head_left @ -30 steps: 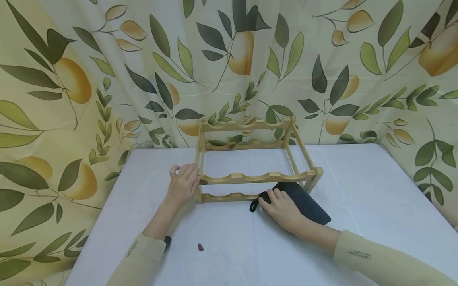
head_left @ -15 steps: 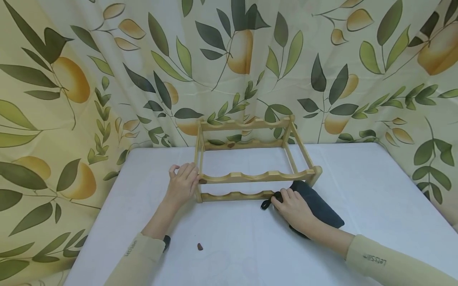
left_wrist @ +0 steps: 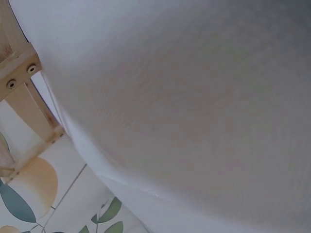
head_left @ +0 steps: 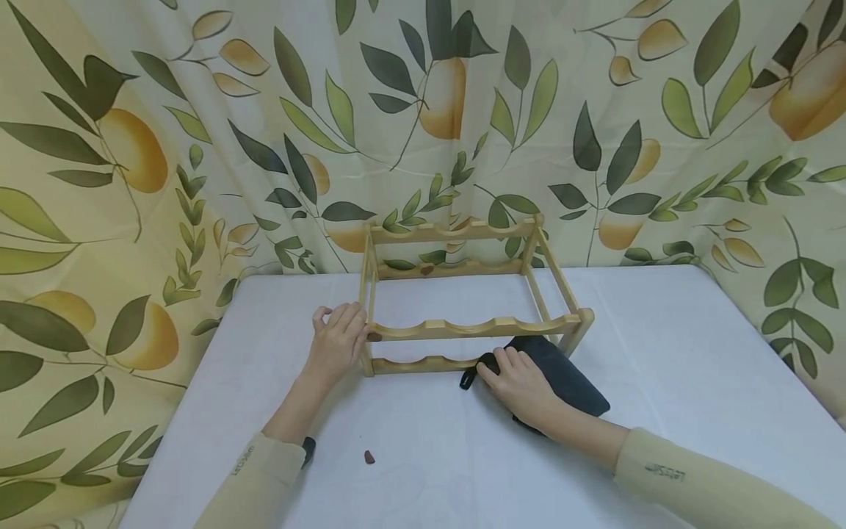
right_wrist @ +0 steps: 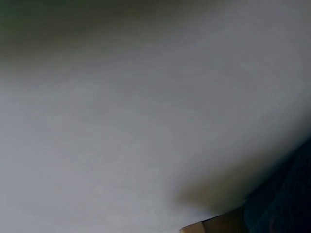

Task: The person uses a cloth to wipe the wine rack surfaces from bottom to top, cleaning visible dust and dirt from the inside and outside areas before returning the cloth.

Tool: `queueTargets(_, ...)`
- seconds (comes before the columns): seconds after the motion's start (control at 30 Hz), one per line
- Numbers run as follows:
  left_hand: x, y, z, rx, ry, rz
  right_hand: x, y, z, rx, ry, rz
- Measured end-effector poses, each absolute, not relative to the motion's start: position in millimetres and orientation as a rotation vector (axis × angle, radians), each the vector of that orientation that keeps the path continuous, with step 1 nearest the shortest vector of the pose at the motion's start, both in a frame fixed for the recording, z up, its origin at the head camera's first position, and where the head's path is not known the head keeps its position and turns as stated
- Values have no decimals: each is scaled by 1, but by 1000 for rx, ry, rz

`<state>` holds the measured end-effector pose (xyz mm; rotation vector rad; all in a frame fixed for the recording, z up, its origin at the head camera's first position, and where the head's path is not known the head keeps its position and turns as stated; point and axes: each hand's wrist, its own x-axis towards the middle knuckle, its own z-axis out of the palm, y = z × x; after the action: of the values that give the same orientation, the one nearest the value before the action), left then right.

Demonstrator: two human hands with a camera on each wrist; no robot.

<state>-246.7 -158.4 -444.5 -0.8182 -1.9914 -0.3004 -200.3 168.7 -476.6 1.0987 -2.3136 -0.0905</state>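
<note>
A light wooden rack (head_left: 472,327) with scalloped rails stands on the white-covered table. My left hand (head_left: 335,345) holds its front left corner; the thumb side is partly hidden. At the lower front rail, my right hand (head_left: 522,382) grips a dark navy cloth (head_left: 568,378) with a small black loop (head_left: 468,378) at its end. The cloth lies against the rail's right half and trails over the table. In the left wrist view, part of the rack (left_wrist: 22,73) with screw heads shows. A dark edge of the cloth (right_wrist: 282,194) fills the right wrist view's lower right corner.
A small reddish-brown piece (head_left: 369,457) lies on the white table cover (head_left: 423,492), in front of the rack. Behind the table hangs a curtain (head_left: 264,147) printed with leaves and fruit, close to the rack's back.
My right hand slid the cloth rightward along the lower front rail, then back left to about where it was. The left hand and the rack have stayed still.
</note>
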Motion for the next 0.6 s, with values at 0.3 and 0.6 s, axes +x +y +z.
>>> queueTargets(0.3, -246, -159, -444, -821, -2016, -281, -193, 189, -480, 987, -2402, -183)
queueTargets(0.6, -244, -159, -443, -819, -2039, -296, -189, 200, -475, 932, -2501, -239)
